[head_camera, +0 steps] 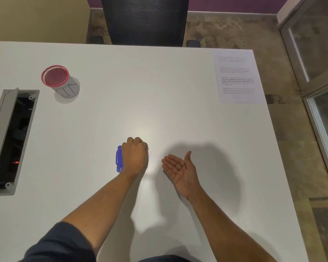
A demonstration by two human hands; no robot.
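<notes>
A small blue plastic object [119, 159], perhaps a stapler, lies on the white table [140, 91] near the front middle. My left hand [135, 156] is over its right side with curled fingers gripping it; most of the object is hidden under the hand. To the right, my right hand [180, 168] is held palm up just above the table, fingers straight and relaxed, holding nothing.
A mesh cup with a red rim [59, 82] stands at the far left. An open cable box [11, 140] is cut into the table's left edge. A printed sheet [237, 76] lies at the far right corner. A black chair [144, 19] stands behind the table.
</notes>
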